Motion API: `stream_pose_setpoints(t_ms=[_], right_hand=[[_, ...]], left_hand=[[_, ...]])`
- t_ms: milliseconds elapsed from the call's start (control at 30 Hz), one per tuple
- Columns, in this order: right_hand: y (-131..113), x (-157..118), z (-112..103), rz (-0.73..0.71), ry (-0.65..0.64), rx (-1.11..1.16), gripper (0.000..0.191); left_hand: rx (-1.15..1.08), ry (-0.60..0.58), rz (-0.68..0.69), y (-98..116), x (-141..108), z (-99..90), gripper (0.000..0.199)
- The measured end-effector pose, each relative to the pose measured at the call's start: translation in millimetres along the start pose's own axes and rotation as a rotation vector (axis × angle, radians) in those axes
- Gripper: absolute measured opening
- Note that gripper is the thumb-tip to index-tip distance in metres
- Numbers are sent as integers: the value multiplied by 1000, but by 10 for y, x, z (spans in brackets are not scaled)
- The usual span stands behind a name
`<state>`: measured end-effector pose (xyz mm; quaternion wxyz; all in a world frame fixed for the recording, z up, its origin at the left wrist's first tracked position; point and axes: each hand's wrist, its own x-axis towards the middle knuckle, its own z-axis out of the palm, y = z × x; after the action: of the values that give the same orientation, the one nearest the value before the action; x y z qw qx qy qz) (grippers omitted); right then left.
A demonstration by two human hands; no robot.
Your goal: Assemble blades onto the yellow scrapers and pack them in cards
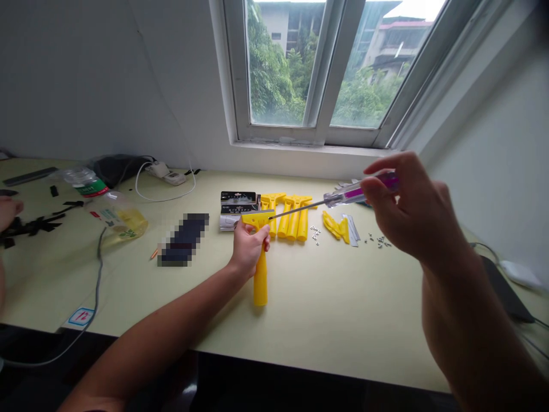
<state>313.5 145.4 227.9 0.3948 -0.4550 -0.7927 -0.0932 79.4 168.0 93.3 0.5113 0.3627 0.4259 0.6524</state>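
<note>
My left hand [249, 249] is wrapped round a yellow scraper [261, 280] just below its head, with the handle pointing down toward the table's front edge. My right hand [405, 209] grips a screwdriver [343, 196] by its clear and purple handle. The screwdriver's tip touches or nearly touches the right side of the scraper head. Behind lie several yellow scrapers [293, 220] in a row. To their right are small white nuts [316, 233], yellow head pieces [335, 226], grey blades [353, 230] and small screws [381, 241].
Black packages [238, 201] lie behind my left hand. On the left are a blurred dark object [184, 240], a tipped bottle [115, 214] of yellow liquid, a grey cable [99, 269] and another person's hand [9, 210]. A dark device [506, 289] lies far right.
</note>
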Motion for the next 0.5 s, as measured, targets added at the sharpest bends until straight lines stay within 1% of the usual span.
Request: stream_pose_setpoints(t_ms=[67,100,200,233,333,367,433,467,500], right_hand=[[13,-1,-14,-32,-95,68,44],[20,-1,-23,-43,-116,87,45],[48,7,-46,2,-19,20,32],[60,12,-50,-5,-41,19,34],[94,23,-44,-76,-205,123,45],[101,25,-34,-66,-190,118,43],[103,27,-6,9,-78,38,32],[96,27,10,36,-46,5,30],[85,26,25,37,-39,-2,31]], left_hand=[[-9,11,-8,4,-2,2,39],[-12,12,-7,6,-1,2,39],[-13,2,21,11,11,-4,36],[-14,3,23,13,17,-7,36],[-33,19,11,21,33,-14,36],[-37,15,12,24,37,-15,36],[-40,3,30,32,40,-14,34],[-40,1,38,36,39,-13,33],[-41,1,43,38,37,-12,33]])
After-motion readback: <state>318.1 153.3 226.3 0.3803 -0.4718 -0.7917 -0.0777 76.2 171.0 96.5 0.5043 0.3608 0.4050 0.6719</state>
